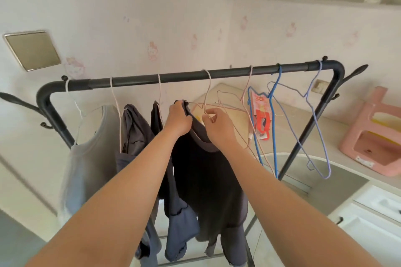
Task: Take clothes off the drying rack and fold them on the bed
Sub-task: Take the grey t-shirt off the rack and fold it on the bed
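Observation:
A black drying rack [186, 77] spans the view, its top bar level with my hands. A dark navy top [206, 171] hangs from a pink wire hanger [219, 106] at the middle of the bar. My left hand [179, 120] grips the top's shoulder. My right hand [218, 124] pinches the pink hanger at the collar. Left of it hang a dark grey garment [135, 128] and a pale grey top [91, 147]. A narrow dark garment [156, 118] hangs between them and my left hand. The bed is not in view.
Empty blue [273, 128] and lilac [319, 128] wire hangers dangle at the rack's right end, beside a red and pink packet [261, 115]. A pink plastic stool [375, 136] lies on the counter at the right. White drawers [373, 219] stand at the lower right.

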A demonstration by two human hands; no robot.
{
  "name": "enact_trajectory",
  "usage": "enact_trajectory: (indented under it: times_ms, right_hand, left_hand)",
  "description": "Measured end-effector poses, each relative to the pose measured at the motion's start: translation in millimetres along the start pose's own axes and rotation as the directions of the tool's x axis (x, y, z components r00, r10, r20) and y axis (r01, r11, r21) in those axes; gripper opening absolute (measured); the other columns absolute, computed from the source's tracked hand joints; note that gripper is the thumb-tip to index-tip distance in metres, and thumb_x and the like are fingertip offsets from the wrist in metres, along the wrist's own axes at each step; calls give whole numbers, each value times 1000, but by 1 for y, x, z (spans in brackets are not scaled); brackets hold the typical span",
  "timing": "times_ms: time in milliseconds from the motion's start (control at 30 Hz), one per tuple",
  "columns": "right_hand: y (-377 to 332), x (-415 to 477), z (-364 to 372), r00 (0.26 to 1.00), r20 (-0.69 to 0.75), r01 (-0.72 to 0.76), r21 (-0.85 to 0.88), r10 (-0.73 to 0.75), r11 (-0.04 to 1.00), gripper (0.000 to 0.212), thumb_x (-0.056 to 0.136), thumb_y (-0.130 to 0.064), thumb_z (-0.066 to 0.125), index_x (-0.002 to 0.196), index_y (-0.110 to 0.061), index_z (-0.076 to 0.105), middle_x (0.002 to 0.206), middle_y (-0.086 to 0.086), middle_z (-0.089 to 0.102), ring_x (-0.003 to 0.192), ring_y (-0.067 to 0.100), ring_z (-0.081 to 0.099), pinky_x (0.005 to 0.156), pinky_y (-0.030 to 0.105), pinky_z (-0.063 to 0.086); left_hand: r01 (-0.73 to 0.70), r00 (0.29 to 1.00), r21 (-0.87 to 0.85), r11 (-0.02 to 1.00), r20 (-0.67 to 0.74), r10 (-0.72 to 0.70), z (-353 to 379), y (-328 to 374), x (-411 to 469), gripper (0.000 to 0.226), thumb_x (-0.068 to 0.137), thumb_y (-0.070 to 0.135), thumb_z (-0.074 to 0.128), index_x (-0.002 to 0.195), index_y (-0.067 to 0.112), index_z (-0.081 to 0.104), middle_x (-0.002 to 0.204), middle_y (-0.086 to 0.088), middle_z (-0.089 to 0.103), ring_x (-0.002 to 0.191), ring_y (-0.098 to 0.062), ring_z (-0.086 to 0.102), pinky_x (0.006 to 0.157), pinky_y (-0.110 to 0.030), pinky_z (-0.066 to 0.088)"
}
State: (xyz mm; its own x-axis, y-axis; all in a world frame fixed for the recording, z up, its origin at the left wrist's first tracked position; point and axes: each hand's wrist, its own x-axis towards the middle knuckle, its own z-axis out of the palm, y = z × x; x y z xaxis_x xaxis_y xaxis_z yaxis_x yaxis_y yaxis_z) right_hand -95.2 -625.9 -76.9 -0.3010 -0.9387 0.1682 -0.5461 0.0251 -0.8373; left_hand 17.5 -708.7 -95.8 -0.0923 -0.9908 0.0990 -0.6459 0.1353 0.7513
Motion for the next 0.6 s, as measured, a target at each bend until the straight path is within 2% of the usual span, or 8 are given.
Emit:
enact_trajectory:
  times_ms: [100,167,233,300,400,467,600]
  right_hand:
    - [-2,4,7,997,-63,-38,25,39,999,27,97,-30,51,115,-15,63,94,-3,58,88,14,55,74,23,36]
    - [-3,8,7,996,-60,-70,42,73,997,30,97,-31,51,116,-14,66,107,0,66,101,17,59,81,23,39]
    - [-6,11,4,994,-22,-101,85,103,991,30,96,-27,54,119,-12,67,121,-1,65,110,14,57,88,22,38]
    - [-10,12,3,990,-17,-134,138,137,981,26,94,-25,58,114,-12,70,115,-3,67,103,10,56,85,21,38]
    - [-10,14,2,983,-90,-146,156,161,977,18,91,-25,62,101,-14,73,97,-9,65,94,7,56,77,20,39]
    - [-10,13,-1,980,-128,-131,148,150,980,17,91,-25,63,98,-15,74,95,-10,65,92,6,56,75,18,38]
    - [-21,9,-17,986,-148,-70,81,82,994,23,91,-34,62,97,-17,76,93,-8,71,76,3,56,66,16,39]
  left_hand:
    - [-63,997,99,993,47,59,-5,-8,26,66,95,8,51,152,12,19,156,-13,22,141,-31,28,113,-38,26]
    - [-105,992,129,986,90,93,-3,-10,37,65,97,15,51,153,12,17,157,-13,21,142,-32,27,114,-40,25]
    - [-115,988,112,987,116,102,1,-11,41,62,99,18,48,152,10,18,156,-14,22,141,-33,29,114,-41,26]
    - [-149,981,105,983,142,134,4,-14,43,56,99,18,46,149,9,25,154,-14,27,139,-33,33,112,-41,28]
    - [-212,966,113,971,174,191,6,-18,47,45,98,15,46,142,9,37,147,-15,36,131,-34,42,109,-42,34]
    - [-236,962,84,968,165,220,5,-19,47,41,98,15,47,138,12,41,140,-14,42,125,-32,46,105,-40,37]
    - [-290,957,-22,957,1,290,1,-15,46,25,98,16,49,122,14,51,124,-9,53,114,-25,52,97,-35,42]
